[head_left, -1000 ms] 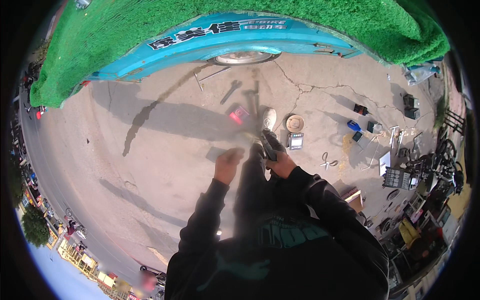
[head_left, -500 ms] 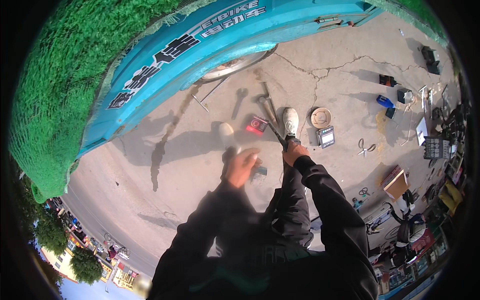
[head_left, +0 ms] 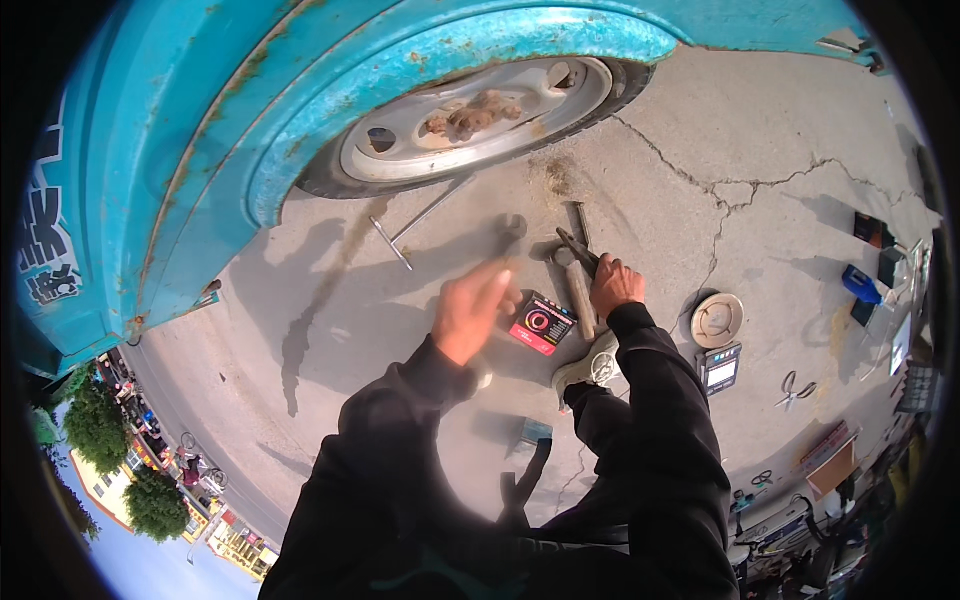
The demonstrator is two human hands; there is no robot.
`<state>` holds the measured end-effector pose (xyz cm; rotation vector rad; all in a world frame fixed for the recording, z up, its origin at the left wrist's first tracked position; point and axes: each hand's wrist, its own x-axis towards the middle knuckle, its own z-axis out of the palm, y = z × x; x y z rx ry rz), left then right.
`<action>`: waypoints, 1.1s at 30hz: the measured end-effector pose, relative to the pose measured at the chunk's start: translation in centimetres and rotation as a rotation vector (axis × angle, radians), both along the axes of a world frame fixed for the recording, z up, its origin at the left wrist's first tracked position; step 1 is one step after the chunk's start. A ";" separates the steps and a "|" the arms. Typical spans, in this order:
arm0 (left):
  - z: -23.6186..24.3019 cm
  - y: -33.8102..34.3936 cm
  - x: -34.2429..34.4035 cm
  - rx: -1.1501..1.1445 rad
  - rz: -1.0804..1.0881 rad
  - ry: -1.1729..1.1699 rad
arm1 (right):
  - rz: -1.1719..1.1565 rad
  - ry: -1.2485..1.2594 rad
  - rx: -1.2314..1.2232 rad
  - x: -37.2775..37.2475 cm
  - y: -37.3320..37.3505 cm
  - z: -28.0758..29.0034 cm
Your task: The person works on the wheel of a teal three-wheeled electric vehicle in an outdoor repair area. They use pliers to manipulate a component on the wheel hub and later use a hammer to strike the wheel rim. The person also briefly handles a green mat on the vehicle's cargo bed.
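My left hand point(head_left: 473, 308) is blurred, low over a grey open-ended wrench point(head_left: 512, 230). The wrench's head shows beyond my fingers, its handle mostly behind them; whether I grip it is unclear. Close by lies a small red and black box point(head_left: 543, 323). My right hand point(head_left: 617, 287) is closed around a dark, narrow-tipped tool point(head_left: 577, 248), its tip pointing away to the left. Just below it, a wooden-handled hammer point(head_left: 578, 292) lies on the ground, beside a metal bar point(head_left: 581, 225).
Ahead stands a blue-green vehicle point(head_left: 340, 120) with a rusty wheel point(head_left: 470, 125). A T-shaped wrench point(head_left: 400, 240) lies near its tyre. To the right are a round tan dish point(head_left: 717, 320), a dark device point(head_left: 719, 368), scissors point(head_left: 794, 390) and a blue bottle point(head_left: 860, 285). My shoe point(head_left: 590, 372) is near the hammer.
The view has come closer to the wheel. My left hand has moved forward to the wrench; my right hand has carried the dark tool forward, above the hammer.
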<state>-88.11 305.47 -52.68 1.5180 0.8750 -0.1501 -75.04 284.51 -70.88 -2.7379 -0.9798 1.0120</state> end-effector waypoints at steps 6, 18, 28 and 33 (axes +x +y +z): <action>-1.1 1.5 2.0 -0.238 0.023 -0.302 | 0.153 -0.260 0.060 7.1 -1.9 -8.5; -5.1 4.9 6.1 -0.034 -0.050 -0.495 | 0.199 -0.097 -0.227 8.5 -0.3 -9.7; -3.1 8.0 2.6 -0.188 0.137 -0.461 | 0.175 -0.259 -0.249 6.5 0.9 -11.0; -2.3 9.0 2.3 -0.224 0.218 -0.448 | 0.240 -0.197 -0.343 7.8 2.4 -10.8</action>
